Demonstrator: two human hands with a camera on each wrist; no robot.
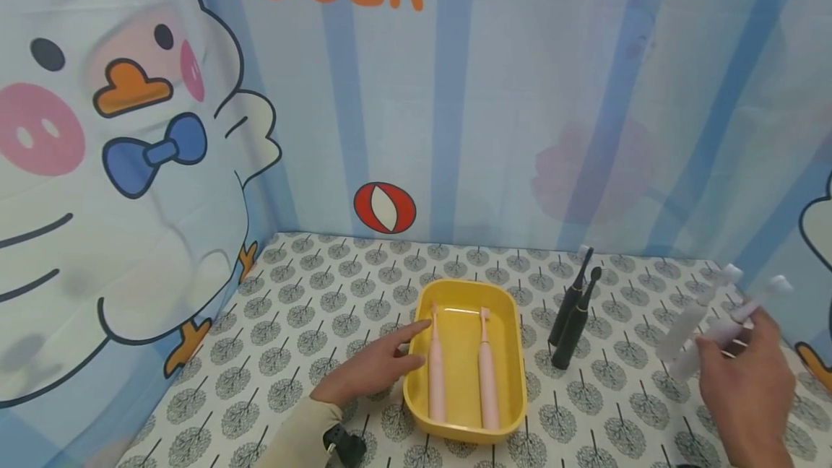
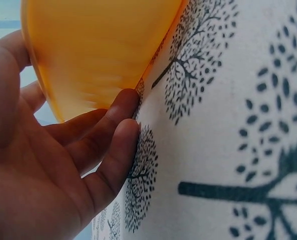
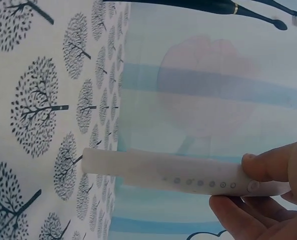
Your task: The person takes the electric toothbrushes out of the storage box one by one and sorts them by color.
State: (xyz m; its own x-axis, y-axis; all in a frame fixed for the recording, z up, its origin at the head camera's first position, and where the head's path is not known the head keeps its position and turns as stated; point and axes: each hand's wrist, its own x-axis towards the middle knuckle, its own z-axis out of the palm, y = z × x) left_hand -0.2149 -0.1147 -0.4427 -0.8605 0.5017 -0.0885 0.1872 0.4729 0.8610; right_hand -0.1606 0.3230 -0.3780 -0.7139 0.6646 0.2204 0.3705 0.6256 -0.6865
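Observation:
My left hand point(image 1: 380, 365) rests at the left rim of a yellow tray point(image 1: 522, 381). Thumb and index finger reach over the edge, while other fingers lie along the outer wall point(image 2: 93, 65), close to the cloth. Two pink electric toothbrushes point(image 1: 436, 374) point(image 1: 487, 381) lie lengthwise inside, heads toward the back. On the right, my right hand point(image 1: 747, 381) holds a white electric toothbrush point(image 1: 708, 341) between thumb and fingers, head up and tilted. Another white toothbrush point(image 1: 685, 323) stands just left of it. In the right wrist view the held handle point(image 3: 188, 172) shows a row of small marks.
Two black electric toothbrushes point(image 1: 572, 295) point(image 1: 575, 331) stand upright between the tray and my right hand. Tree-print cloth point(image 1: 312, 295) covers the table. A blue striped curtain point(image 1: 455, 128) with duck drawings rises behind it and along the sides.

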